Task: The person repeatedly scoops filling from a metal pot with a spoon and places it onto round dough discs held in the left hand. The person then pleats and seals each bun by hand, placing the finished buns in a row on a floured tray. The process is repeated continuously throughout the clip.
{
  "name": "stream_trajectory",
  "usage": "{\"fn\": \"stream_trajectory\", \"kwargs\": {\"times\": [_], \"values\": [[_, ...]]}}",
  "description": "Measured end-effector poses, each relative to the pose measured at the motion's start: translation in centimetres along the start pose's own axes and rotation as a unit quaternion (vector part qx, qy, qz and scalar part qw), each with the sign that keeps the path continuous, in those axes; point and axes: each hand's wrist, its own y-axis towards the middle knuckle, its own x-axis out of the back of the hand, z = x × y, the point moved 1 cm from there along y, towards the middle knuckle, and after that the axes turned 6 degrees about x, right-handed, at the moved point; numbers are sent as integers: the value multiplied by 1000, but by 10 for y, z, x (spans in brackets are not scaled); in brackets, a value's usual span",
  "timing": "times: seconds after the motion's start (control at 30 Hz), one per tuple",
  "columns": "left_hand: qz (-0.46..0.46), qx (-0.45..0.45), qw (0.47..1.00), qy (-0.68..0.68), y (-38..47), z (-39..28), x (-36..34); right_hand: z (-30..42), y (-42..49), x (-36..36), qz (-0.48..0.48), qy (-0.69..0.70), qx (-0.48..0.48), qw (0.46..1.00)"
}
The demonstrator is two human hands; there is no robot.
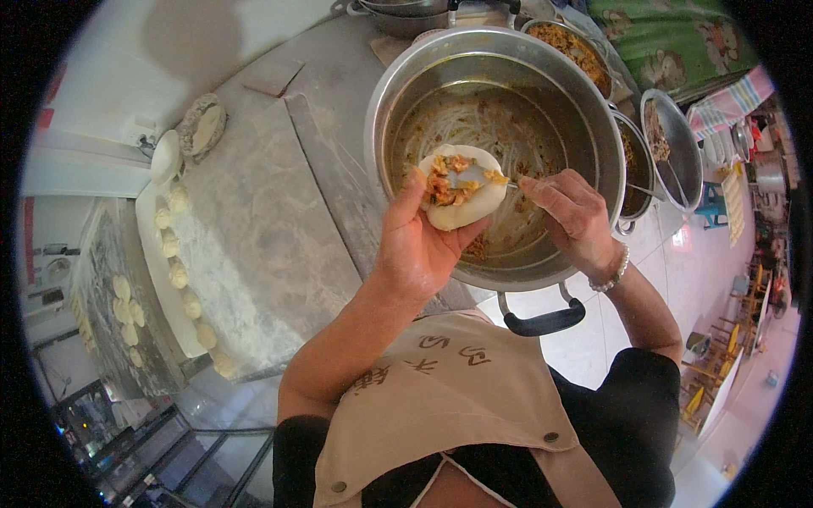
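My left hand (416, 260) cups a round dough wrapper (469, 214) over a large metal pot (400, 82). Chopped orange-brown filling (439, 187) lies in the hollow of the dough. In my right hand (575, 219) the thin handle of a spoon is pinched between thumb and fingers. The spoon's bowl (469, 175) rests in the filling, partly covered by it. Oily smears and scraps of filling coat the pot's inside. Both hands are above the pot, which has a black-gripped handle (545, 321) on the near side.
Left of the pot is a floured worktop (254, 190), with several dough pieces (178, 275) in a row along its left edge. A flour-coated bowl (203, 127) stands by the wall. A bowl of filling (568, 51) and a metal bowl with a spoon (683, 146) are at right.
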Motion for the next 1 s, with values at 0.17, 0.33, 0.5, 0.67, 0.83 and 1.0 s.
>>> {"fn": "stream_trajectory", "kwargs": {"times": [0.17,0.33,0.5,0.67,0.83,1.0], "values": [[-52,-22,998,20,-10,-12,15,-17,1,28,-43,35,-5,998],[-53,-111,991,43,-25,-13,27,-50,7,-11,221,74,-113,966],[-20,-119,992,40,-42,-17,44,-74,7,-96,443,-16,-50,895],[7,-135,986,101,-65,-21,58,-85,7,-148,552,-20,-46,833],[-4,-126,988,89,-65,-12,73,-107,-7,-176,528,4,-8,849],[16,-104,994,40,-61,-11,81,-92,36,-136,377,47,-28,925]]}}
